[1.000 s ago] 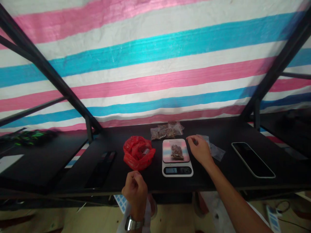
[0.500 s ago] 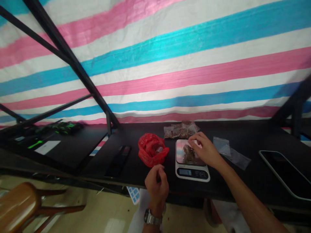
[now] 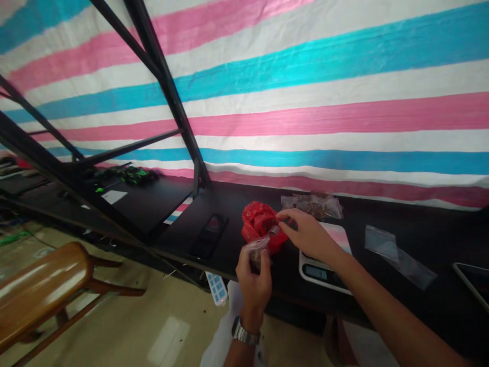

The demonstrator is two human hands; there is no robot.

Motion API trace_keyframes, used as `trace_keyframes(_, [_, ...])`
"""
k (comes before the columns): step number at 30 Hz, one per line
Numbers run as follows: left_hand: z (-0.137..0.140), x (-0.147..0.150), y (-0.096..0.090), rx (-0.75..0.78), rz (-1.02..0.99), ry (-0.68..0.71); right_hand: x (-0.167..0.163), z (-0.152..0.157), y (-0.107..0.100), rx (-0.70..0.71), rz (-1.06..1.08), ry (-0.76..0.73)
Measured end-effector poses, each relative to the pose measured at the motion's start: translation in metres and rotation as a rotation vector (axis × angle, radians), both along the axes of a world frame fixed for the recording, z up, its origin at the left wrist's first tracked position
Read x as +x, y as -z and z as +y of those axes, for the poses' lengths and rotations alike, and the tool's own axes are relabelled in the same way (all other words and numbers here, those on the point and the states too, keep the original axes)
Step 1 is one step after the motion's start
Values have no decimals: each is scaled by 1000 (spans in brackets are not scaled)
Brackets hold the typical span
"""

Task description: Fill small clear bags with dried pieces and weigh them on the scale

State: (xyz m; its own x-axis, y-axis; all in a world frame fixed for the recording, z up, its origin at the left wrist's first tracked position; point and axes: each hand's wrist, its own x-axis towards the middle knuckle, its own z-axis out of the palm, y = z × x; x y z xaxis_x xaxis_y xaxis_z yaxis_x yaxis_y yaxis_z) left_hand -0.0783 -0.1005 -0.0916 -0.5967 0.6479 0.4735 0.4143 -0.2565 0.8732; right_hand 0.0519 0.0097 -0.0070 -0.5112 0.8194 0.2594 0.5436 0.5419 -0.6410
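Note:
A small clear zip bag of brown dried bits (image 3: 255, 257) is held upright in my left hand (image 3: 252, 280), between thumb and curled fingers, just in front of a crumpled red plastic bag (image 3: 256, 221). My right hand (image 3: 305, 234) reaches over from the right with thumb and forefinger closed at the red bag's right edge; what they pinch is too small to tell. Beside those fingertips a small shiny piece (image 3: 274, 231) shows in the red bag. Partly under my right wrist lies a white digital scale (image 3: 309, 271), its display lit.
Filled clear bags (image 3: 315, 205) lie behind the scale. Flat clear zip bags (image 3: 397, 255) rest to the right, near a tablet-like device (image 3: 473, 283). A dark phone (image 3: 210, 234) lies at left. Black frame bars (image 3: 168, 86) rise at left before a striped sheet (image 3: 305, 117).
The bag of dried bits has left the scale and is now in my left hand. My right hand has moved from the scale to the red bag. The view has turned left.

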Motion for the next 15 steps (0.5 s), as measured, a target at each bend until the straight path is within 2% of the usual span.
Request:
trace_keyframes(3, [-3,-13,-2,-41,139,-88,-19,25,-1,-59,-363,-63])
trace_keyframes(5, [-5,-16,-3,-117,246,-89,-25,31,-1,-93,-480,-96])
trace_keyframes(7, [-8,-15,-3,-177,363,-53,-28,30,-2,-79,-503,-87])
trace_keyframes(10, [-12,-10,-3,-227,505,7,-28,24,-2,36,-500,-46])
trace_keyframes(13, [-13,-5,-5,-254,557,49,-29,20,-1,163,-507,-53])
trace_keyframes(15, [-12,-2,-5,-255,562,59,-28,19,1,196,-519,-79])
